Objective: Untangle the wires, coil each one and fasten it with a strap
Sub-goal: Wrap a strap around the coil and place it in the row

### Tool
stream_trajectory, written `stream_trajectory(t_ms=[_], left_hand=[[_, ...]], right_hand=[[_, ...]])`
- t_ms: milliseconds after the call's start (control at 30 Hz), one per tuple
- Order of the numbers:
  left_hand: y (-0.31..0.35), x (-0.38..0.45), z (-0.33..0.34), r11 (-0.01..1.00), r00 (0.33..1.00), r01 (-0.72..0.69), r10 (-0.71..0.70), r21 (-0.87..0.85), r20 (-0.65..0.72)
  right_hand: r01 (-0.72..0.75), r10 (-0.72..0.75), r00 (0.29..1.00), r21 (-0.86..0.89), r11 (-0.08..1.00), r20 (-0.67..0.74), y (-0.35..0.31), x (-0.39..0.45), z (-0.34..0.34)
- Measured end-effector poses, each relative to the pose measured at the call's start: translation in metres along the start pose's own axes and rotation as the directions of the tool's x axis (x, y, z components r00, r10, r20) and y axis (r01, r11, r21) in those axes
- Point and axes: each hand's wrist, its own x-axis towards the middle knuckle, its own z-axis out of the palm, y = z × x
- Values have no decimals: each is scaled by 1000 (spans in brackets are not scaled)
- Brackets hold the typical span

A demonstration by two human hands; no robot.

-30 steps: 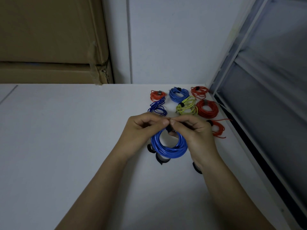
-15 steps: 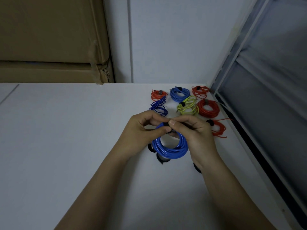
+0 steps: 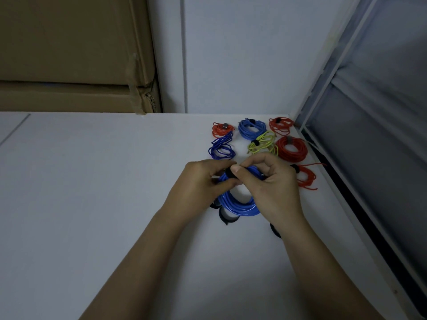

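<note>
At centre frame, above the white worktop (image 3: 92,204), the left hand (image 3: 196,188) grips the bright blue coiled wire (image 3: 238,205) while the right hand (image 3: 272,192) pinches the black fabric strap (image 3: 229,173) wrapped round the coil's top. Recommended: hold the loops bunched, pull the strap snug and press its tail flat. No legible brands, labels or writing are visible.

I see a dim, bluish picture with soft shadows; straight lines bend at the edges, and details stay slightly soft.
</note>
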Motion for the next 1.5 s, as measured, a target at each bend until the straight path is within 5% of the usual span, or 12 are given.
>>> stream_trajectory(t_ms=[133, 367, 533, 633, 900, 1100, 1367, 1500], left_hand=[[2, 0, -1, 967, 995, -97, 91, 235, 37], [8, 3, -3, 949, 994, -99, 84, 299, 66], [13, 4, -10, 928, 999, -32, 34, 372, 2], [16, 6, -13, 923, 1000, -13, 21, 386, -16], [25, 4, -13, 948, 994, 97, -80, 303, -68], [26, 10, -19, 913, 945, 323, -296, -250, 138], [18, 19, -28, 961, 957, 247, -263, -128, -127], [-10, 33, -49, 929, 898, 350, -370, -123, -238]], right_hand=[[-5, 5, 1000, 4, 1000, 9, 2, 2, 1], [159, -142, 986, -241, 958, 85, 0, 5, -8], [171, -86, 955, -287, 943, 285, -4, 8, -9], [151, -56, 959, -332, 931, 278, -7, 5, -6], [136, -52, 974, -385, 913, 221, -15, 3, -12], [138, -80, 983, -372, 918, 168, -14, 13, -14], [74, -11, 940, -172, 982, 342, -20, 43, -1], [74, -8, 965, -244, 967, 261, -6, 61, -6]])
